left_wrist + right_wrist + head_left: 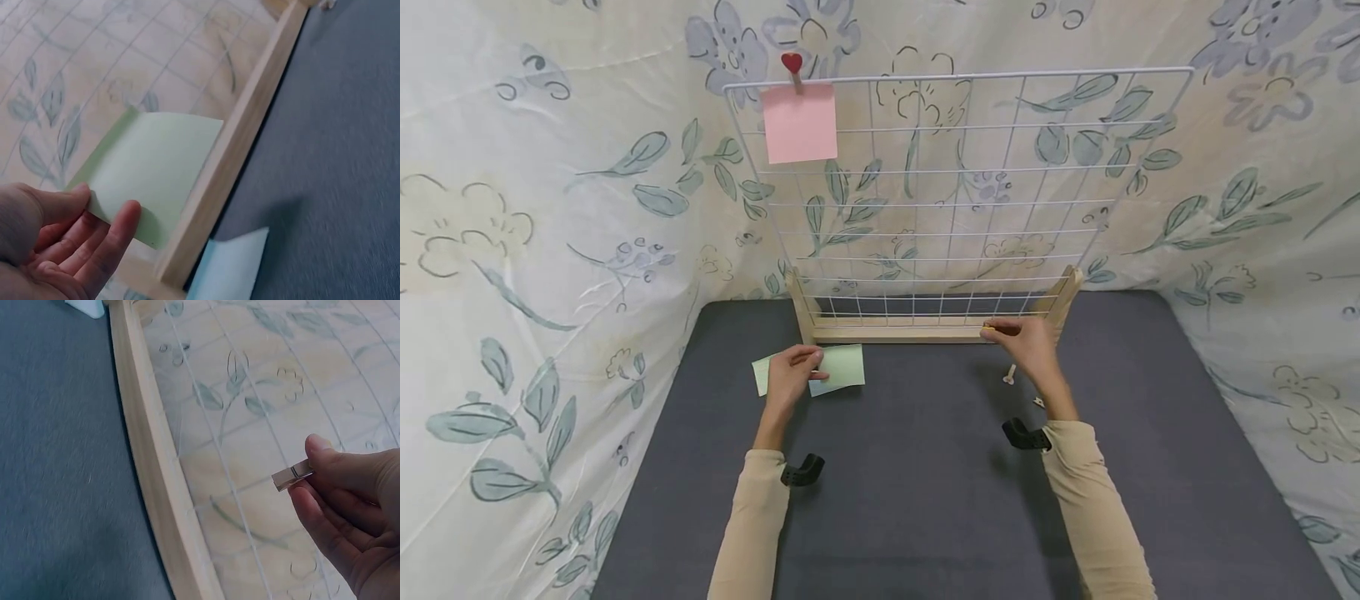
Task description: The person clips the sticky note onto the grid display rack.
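A pale green paper note [150, 162] is pinched between the thumb and fingers of my left hand [790, 377], in front of the wooden base at its left end. A light blue note [234, 265] lies on the table close by. Beyond the left side of that hand, the head view shows a pale paper edge [761, 377]. My right hand [1027, 346] pinches a small wooden clothespin [289, 477] near the base's right end; a bit of yellow shows at the fingertips in the head view.
A white wire grid [955, 171] stands in a wooden base [910, 333]. At its top left, a red heart clothespin [792, 65] holds a pink note [801, 125]. Another clothespin [1010, 375] lies on the dark table [910, 483]; a small piece [1039, 402] beside the right wrist is partly hidden.
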Demonstrator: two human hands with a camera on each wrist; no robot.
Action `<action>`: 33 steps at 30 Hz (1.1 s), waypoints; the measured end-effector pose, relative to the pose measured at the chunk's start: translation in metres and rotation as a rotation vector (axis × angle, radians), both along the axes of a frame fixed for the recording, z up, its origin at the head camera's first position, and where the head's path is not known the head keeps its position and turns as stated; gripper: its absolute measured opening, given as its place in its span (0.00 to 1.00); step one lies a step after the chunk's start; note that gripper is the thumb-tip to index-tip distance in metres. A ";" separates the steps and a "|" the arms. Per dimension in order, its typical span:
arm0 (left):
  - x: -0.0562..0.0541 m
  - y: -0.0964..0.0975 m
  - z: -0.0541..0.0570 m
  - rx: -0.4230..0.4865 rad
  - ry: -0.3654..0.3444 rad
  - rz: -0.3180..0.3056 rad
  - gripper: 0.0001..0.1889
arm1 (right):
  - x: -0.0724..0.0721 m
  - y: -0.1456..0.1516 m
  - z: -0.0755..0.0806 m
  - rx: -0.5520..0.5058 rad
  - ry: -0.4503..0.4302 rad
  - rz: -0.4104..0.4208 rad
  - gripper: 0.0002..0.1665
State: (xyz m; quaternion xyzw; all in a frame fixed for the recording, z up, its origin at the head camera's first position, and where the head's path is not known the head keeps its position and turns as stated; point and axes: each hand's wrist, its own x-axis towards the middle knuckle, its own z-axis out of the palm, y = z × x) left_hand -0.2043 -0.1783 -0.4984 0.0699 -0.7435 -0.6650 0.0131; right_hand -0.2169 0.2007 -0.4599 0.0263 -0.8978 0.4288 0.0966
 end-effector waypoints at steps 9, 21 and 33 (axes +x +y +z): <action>-0.015 0.025 0.018 -0.008 0.072 0.001 0.10 | -0.009 -0.022 0.024 -0.005 0.079 0.034 0.14; -0.025 0.032 0.057 -0.049 0.186 0.002 0.09 | -0.024 -0.058 0.063 -0.099 0.156 0.092 0.12; -0.046 0.057 0.111 -0.077 0.318 -0.047 0.11 | -0.034 -0.066 0.122 -0.072 0.210 0.140 0.12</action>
